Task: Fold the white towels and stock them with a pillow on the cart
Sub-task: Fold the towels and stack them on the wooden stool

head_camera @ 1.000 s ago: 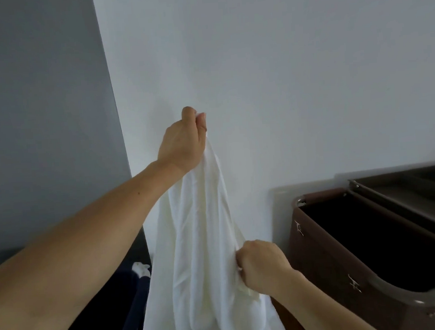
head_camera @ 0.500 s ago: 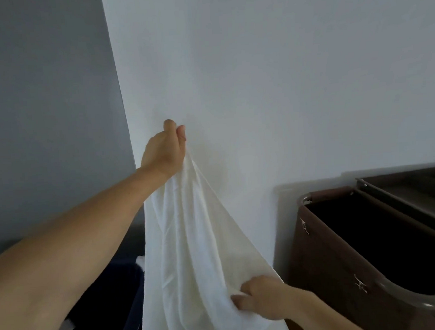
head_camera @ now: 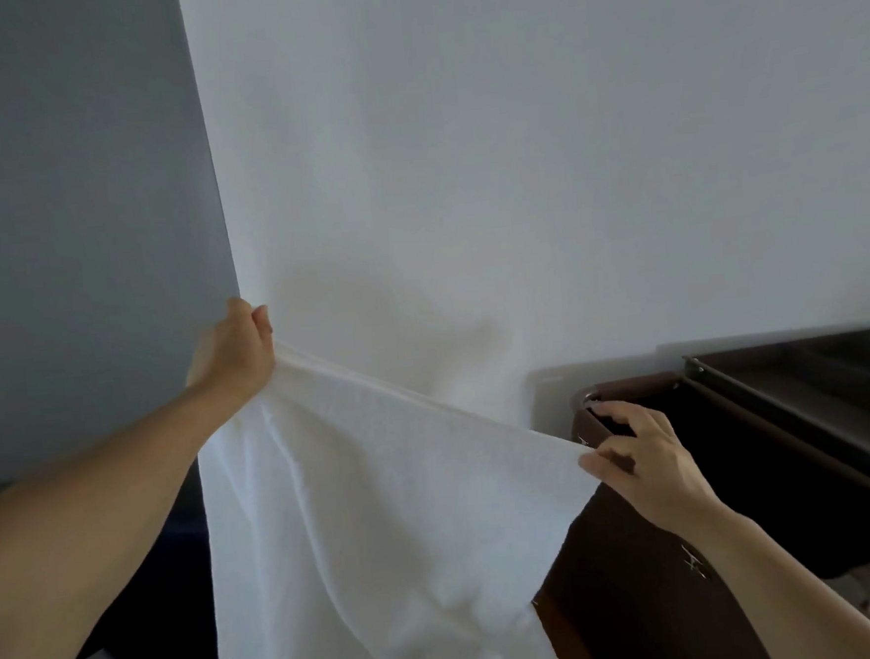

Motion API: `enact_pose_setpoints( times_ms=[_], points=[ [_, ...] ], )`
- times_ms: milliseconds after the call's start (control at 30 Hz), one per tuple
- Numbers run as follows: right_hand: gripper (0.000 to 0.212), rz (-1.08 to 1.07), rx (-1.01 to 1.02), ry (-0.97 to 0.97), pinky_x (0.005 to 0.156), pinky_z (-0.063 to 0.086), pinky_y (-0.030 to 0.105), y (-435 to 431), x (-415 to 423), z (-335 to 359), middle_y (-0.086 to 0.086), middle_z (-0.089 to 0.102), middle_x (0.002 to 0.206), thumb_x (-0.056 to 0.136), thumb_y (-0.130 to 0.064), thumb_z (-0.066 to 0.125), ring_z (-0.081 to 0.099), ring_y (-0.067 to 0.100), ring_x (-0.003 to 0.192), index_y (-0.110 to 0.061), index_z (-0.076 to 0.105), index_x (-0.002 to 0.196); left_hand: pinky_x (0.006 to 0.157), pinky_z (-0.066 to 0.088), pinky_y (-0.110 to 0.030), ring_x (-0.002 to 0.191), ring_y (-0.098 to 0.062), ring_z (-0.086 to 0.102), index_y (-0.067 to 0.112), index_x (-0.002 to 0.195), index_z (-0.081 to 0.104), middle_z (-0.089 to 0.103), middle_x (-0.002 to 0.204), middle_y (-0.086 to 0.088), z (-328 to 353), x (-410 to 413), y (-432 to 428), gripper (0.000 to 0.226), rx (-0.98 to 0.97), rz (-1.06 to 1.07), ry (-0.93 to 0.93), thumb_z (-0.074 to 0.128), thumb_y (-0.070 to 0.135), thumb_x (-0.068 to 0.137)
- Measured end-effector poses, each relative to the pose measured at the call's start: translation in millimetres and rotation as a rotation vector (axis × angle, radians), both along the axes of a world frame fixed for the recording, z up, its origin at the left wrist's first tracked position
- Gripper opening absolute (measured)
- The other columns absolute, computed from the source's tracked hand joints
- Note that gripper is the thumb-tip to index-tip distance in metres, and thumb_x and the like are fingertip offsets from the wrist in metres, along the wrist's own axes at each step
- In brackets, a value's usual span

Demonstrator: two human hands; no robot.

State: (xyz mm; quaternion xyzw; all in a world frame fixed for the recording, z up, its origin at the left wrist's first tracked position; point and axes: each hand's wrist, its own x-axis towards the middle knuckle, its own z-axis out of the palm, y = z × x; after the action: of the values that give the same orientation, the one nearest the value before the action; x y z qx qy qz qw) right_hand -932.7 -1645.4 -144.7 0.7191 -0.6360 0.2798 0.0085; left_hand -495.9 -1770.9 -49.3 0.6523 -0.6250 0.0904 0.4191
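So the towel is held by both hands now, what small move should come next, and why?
Probably bring the right hand up and across to the left hand, to make the first fold. Each hand pinches one end of the white towel's top edge, which is stretched straight but slopes down to the right, and the rest hangs free.

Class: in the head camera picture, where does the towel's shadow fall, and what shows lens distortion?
Head view: soft shadow of the towel on the white wall above its top edge; wide-angle bend slants the wall corner and the cart rails; light dim, even, no glare.
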Motion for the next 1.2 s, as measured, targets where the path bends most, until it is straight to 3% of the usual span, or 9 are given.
enact_pose_setpoints(
  times_ms=[67, 167, 233, 500, 600, 733, 1000, 1100, 1200],
  points=[
    [0.041, -0.01, 0.054, -0.061, 0.077, 0.047, 0.015, 3.2, 1.1, 4.5, -0.018, 0.066, 0.107, 0.083, -0.062, 0.052, 0.058, 0.0, 0.098, -0.027, 0.073, 0.082, 0.075, 0.043, -0.047, 0.091, -0.049, 0.058, -0.001, 0.104, 0.047, 0.062, 0.098, -0.028, -0.1, 0.5, -0.9, 0.035, -0.004, -0.005, -0.013, 0.032, 0.03, 0.106],
    [0.027, -0.051, 0.068, -0.332, 0.06, 0.048, 0.015, 7.0, 9.3, 9.6, -0.005, 0.07, 0.075, 0.081, -0.052, 0.061, 0.065, 0.012, 0.07, -0.028, 0.072, 0.081, 0.075, 0.044, -0.047, 0.091, -0.05, 0.058, -0.001, 0.103, 0.047, 0.062, 0.098, -0.028, 0.5, 2.0, -0.1, 0.035, -0.001, 0.001, -0.012, 0.031, 0.03, 0.106],
    [0.005, -0.057, 0.015, -0.5, 0.063, 0.047, 0.013, 5.7, 13.4, 11.6, -0.007, 0.072, 0.078, 0.086, -0.034, 0.072, 0.067, 0.011, 0.074, -0.03, 0.072, 0.082, 0.075, 0.045, -0.049, 0.09, -0.05, 0.058, -0.001, 0.102, 0.048, 0.062, 0.097, -0.029, -0.1, 3.6, 0.7, 0.034, 0.012, 0.005, -0.002, 0.032, 0.029, 0.106],
    [0.022, -0.024, -0.056, -1.075, 0.078, 0.054, 0.028, -10.9, 16.1, 18.7, 0.003, 0.07, 0.08, 0.084, -0.006, 0.075, 0.066, 0.02, 0.079, -0.025, 0.071, 0.096, 0.071, 0.043, -0.046, 0.086, -0.049, 0.058, -0.001, 0.098, 0.046, 0.063, 0.095, -0.027, -7.4, 6.1, 4.0, 0.032, 0.015, 0.017, 0.007, 0.031, 0.026, 0.105],
    [0.024, -0.065, 0.085, -0.939, 0.088, 0.058, 0.042, -14.9, 10.2, 13.8, 0.007, 0.073, 0.085, 0.087, -0.013, 0.074, 0.07, 0.03, 0.086, -0.019, 0.07, 0.11, 0.069, 0.042, -0.045, 0.085, -0.048, 0.058, 0.0, 0.098, 0.045, 0.062, 0.093, -0.027, -6.1, 5.8, 3.2, 0.032, 0.006, 0.015, 0.018, 0.03, 0.027, 0.106],
    [0.007, -0.099, 0.201, -0.801, 0.088, 0.057, 0.052, -8.4, 1.9, 8.5, 0.018, 0.072, 0.085, 0.09, -0.017, 0.071, 0.066, 0.037, 0.079, -0.012, 0.075, 0.092, 0.068, 0.041, -0.044, 0.084, -0.047, 0.058, 0.0, 0.099, 0.045, 0.061, 0.092, -0.025, -4.4, -2.7, 5.0, 0.033, -0.008, -0.015, -0.005, 0.029, 0.028, 0.106],
    [0.041, 0.255, 0.125, -1.524, 0.062, 0.06, 0.029, 24.1, -28.2, 45.2, 0.016, 0.074, 0.094, 0.074, -0.023, 0.07, 0.072, 0.023, 0.078, 0.003, 0.069, 0.105, 0.075, 0.04, -0.044, 0.084, -0.038, 0.05, -0.004, 0.102, 0.045, 0.052, 0.089, -0.015, 23.2, -42.2, -5.7, 0.035, 0.026, -0.057, 0.091, 0.03, 0.027, 0.106],
    [0.027, 0.062, 0.132, -1.72, 0.065, 0.061, 0.032, 20.5, -36.0, 33.5, 0.016, 0.073, 0.106, 0.097, -0.015, 0.052, 0.073, 0.025, 0.086, -0.002, 0.068, 0.114, 0.091, 0.043, -0.048, 0.107, -0.047, 0.054, -0.008, 0.115, 0.047, 0.058, 0.114, -0.028, 19.4, -46.2, -32.8, 0.04, 0.185, -0.027, 0.23, 0.031, 0.028, 0.105],
    [0.027, -0.185, 0.193, -1.668, 0.056, 0.057, 0.031, 16.7, -33.0, 11.9, 0.016, 0.068, 0.1, 0.096, -0.01, 0.058, 0.069, 0.024, 0.08, 0.0, 0.063, 0.12, 0.098, 0.046, -0.048, 0.113, -0.047, 0.055, -0.01, 0.12, 0.051, 0.057, 0.123, -0.032, -13.5, -40.3, -49.4, 0.037, 0.435, 0.032, 0.263, 0.035, 0.02, 0.103]
  ],
)
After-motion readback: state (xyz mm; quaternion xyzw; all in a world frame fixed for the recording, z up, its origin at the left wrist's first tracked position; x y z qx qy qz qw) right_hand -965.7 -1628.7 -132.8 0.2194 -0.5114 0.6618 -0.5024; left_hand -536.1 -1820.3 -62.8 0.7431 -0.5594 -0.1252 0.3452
